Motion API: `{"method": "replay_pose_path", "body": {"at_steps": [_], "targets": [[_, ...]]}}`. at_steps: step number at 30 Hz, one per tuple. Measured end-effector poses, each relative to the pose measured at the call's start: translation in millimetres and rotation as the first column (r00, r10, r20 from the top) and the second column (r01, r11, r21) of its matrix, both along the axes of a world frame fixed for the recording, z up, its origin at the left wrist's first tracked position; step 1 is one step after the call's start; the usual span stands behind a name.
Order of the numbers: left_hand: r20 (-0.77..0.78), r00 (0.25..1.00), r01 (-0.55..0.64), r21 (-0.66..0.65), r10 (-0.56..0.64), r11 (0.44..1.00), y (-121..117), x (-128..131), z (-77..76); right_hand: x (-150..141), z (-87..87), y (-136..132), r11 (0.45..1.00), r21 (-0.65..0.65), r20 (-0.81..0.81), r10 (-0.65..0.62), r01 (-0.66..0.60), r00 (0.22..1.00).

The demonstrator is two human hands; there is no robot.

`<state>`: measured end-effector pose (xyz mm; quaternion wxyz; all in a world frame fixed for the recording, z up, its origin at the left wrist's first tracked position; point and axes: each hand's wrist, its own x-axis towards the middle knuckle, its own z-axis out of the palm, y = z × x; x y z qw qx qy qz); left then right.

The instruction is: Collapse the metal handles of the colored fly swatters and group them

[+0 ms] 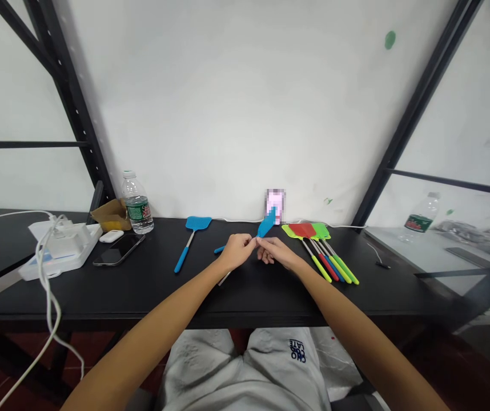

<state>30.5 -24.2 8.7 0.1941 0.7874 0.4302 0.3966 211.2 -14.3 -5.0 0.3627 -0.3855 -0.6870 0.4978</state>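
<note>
With left hand (239,250), pinches narrow base of blue swatter head (266,225) between thumb and fingers; with right hand (274,251), pinches at same spot, fingertips meeting. Holds head tilted, broad end up and away from body, above middle of black table (270,299). Behind it, against wall: upright pixelated object (275,197). Below left wrist: metal rod (225,278), in line with pinch, partly hidden; cannot tell whether joined to head. Just left of left hand: visible bit of blue handle (219,249). Further left, lying flat: blue swatter (191,238), broad end toward wall. Right of right hand: overlapping pile of swatters (329,268), red and green heads, mixed-colour handles. Far left: dark phone (119,250), white case (111,236), water bottle (139,208), cardboard box (112,214), white power strip (93,233).
</note>
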Motion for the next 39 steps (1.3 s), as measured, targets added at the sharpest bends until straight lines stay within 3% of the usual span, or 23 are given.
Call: {"method": "replay_pose_path", "body": {"at_steps": [2, 5, 8, 11, 14, 17, 21, 23, 26, 32, 39], "targets": [[0.083, 0.988, 0.140, -0.088, -0.133, 0.986, -2.3, 2.5, 0.0, -6.1, 0.3, -5.1, 0.999, 0.010, -0.030, 0.053, -0.052, 0.998], [0.157, 0.942, 0.320, -0.152, -0.297, 0.935, -7.3, 7.2, -0.4, -12.5, -4.5, -5.5, 0.999, 0.032, -0.082, 0.038, -0.036, 0.996], [0.165, 0.924, 0.370, -0.157, -0.345, 0.916, -10.9, 10.4, -2.6, -14.5, -11.6, 0.7, 0.999, 0.020, -0.096, -0.044, 0.046, 0.994], [0.084, 0.965, 0.255, -0.097, -0.248, 0.962, -11.3, 9.1, -4.4, -11.8, -12.3, 6.6, 0.980, 0.030, -0.101, -0.194, 0.198, 0.976], [-0.088, 0.996, -0.007, 0.059, 0.013, 0.998, -7.2, 2.5, -3.1, -2.4, -4.8, 9.7, 0.940, 0.036, -0.164, -0.331, 0.340, 0.929], [-0.199, 0.947, -0.218, 0.185, 0.254, 0.958, 0.3, -6.9, -0.8, 13.7, 3.8, 13.4, 0.876, -0.005, -0.239, -0.470, 0.483, 0.850], [-0.393, 0.790, -0.395, 0.264, 0.472, 0.880, 9.5, -17.1, -3.3, 33.5, 7.7, 21.0, 0.786, -0.029, -0.301, -0.596, 0.618, 0.745], [-0.496, 0.719, -0.439, 0.219, 0.487, 0.871, 12.3, -20.1, -6.4, 37.6, 7.3, 23.5, 0.760, -0.033, -0.317, -0.624, 0.650, 0.714], [-0.580, 0.690, -0.441, 0.135, 0.432, 0.887, 14.3, -22.1, -9.8, 36.2, 6.9, 23.7, 0.750, -0.035, -0.333, -0.632, 0.661, 0.700], [-0.583, 0.747, -0.347, 0.066, 0.318, 0.936, 12.1, -18.9, -9.6, 28.8, 9.8, 20.4, 0.737, -0.042, -0.328, -0.648, 0.674, 0.688], [-0.525, 0.801, -0.316, 0.034, 0.286, 0.948, 12.8, -15.5, -12.3, 27.4, 16.8, 14.5, 0.733, -0.080, -0.389, -0.647, 0.675, 0.656]]}}
